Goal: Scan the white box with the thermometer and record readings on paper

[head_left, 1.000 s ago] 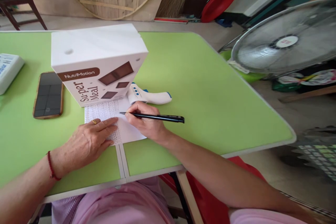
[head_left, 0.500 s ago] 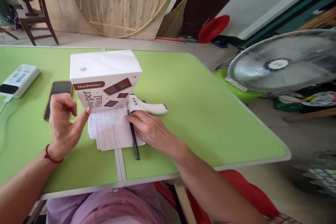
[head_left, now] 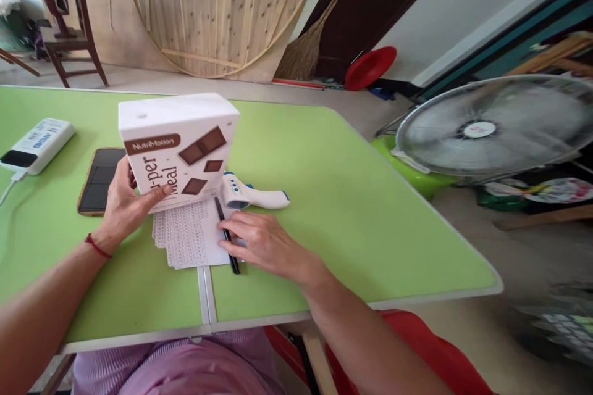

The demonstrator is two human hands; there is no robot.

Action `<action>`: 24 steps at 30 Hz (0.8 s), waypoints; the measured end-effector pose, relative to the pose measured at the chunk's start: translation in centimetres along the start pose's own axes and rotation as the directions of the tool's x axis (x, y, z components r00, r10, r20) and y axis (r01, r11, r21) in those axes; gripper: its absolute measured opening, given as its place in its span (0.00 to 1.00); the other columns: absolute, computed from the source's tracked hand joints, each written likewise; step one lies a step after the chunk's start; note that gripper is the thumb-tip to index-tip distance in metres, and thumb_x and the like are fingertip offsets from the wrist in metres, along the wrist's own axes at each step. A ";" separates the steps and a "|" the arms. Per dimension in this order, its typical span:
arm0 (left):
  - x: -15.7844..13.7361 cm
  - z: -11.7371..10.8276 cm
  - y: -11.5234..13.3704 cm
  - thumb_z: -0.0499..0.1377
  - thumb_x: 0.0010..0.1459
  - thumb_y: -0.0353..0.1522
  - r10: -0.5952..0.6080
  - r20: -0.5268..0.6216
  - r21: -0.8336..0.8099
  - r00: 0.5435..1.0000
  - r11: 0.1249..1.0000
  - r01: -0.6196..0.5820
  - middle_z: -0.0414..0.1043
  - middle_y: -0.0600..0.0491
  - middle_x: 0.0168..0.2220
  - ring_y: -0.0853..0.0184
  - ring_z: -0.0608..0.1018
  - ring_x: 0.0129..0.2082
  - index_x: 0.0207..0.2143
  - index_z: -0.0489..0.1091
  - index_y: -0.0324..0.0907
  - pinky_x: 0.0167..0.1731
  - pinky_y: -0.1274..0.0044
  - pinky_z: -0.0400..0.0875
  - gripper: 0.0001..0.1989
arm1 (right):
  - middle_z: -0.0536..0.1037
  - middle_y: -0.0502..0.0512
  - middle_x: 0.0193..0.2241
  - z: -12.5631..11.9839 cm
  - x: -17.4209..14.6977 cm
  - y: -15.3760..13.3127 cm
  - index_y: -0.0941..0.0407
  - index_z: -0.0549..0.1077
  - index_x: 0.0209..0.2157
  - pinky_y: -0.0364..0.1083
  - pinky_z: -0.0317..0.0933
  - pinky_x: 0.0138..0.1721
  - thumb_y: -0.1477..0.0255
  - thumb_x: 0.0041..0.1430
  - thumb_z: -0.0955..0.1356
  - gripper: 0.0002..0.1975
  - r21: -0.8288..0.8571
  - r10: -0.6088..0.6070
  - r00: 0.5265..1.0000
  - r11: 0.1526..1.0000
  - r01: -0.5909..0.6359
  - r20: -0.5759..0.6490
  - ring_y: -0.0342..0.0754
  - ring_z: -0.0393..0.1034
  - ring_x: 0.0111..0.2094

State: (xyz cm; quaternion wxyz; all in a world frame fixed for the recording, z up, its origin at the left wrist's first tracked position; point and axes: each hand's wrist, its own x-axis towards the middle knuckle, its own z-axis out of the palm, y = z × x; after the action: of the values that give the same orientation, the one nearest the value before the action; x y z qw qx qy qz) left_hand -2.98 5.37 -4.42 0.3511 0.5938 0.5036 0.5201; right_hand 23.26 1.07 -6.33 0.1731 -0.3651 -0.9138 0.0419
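In the head view my left hand point(head_left: 124, 200) grips a white NutriMotion box point(head_left: 155, 166) at its lower left. Its thumb lies across the printed front, and its other fingers go behind the side. The box stands on end over the back of handwritten sheets point(head_left: 188, 237). My right hand point(head_left: 262, 241) has its thumb and fingertips on a black pen point(head_left: 234, 262), which lies slanted on the paper's right side. Just beyond that hand is a white and blue infrared thermometer point(head_left: 262, 197), lying on its side, untouched.
A phone point(head_left: 97, 182) lies left of the box on the green table point(head_left: 361, 216). Farther left is a white power bank point(head_left: 39, 145) with a cable plugged in. A large fan point(head_left: 482, 129) stands past the table's right edge. A red stool point(head_left: 412, 339) is below the near edge.
My left hand has closed on the box's lower left; before, it hovered beside it with thumb out. The box has shifted slightly left. My right fingers have moved down along the pen.
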 end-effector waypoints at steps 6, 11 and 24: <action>-1.4 -0.6 0.3 0.69 0.47 0.50 -0.119 0.078 -0.016 0.990 0.993 0.121 0.74 0.41 0.50 0.46 0.77 0.49 0.51 0.65 0.40 0.45 0.57 0.75 0.35 | 0.77 0.53 0.24 -0.1 -0.1 1.2 0.58 0.77 0.34 0.44 0.66 0.27 0.73 0.61 0.66 0.07 0.118 0.032 0.989 0.993 -0.015 -0.145 0.45 0.71 0.24; -1.7 -0.5 -0.2 0.66 0.52 0.49 -0.097 0.180 -0.033 0.979 0.994 0.104 0.71 0.42 0.56 0.47 0.73 0.55 0.55 0.63 0.41 0.53 0.55 0.70 0.34 | 0.77 0.67 0.47 0.5 0.1 4.0 0.61 0.73 0.49 0.57 0.69 0.48 0.80 0.50 0.66 0.22 -0.032 0.366 0.877 0.918 -0.395 -0.311 0.60 0.72 0.49; -1.1 -0.6 -0.6 0.68 0.51 0.46 -0.068 0.318 -0.067 0.946 0.993 0.094 0.73 0.44 0.54 0.48 0.76 0.53 0.56 0.63 0.43 0.52 0.56 0.72 0.34 | 0.74 0.52 0.30 -4.4 0.6 -0.7 0.54 0.73 0.38 0.49 0.66 0.30 0.64 0.52 0.70 0.12 0.830 0.675 0.730 0.466 -0.307 -0.108 0.47 0.68 0.28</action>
State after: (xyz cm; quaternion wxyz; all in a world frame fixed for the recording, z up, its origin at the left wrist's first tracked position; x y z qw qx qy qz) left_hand -3.68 4.34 -5.14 0.4717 0.6334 0.4435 0.4238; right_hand 23.96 0.70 -1.89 0.4838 -0.5090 -0.5931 0.3937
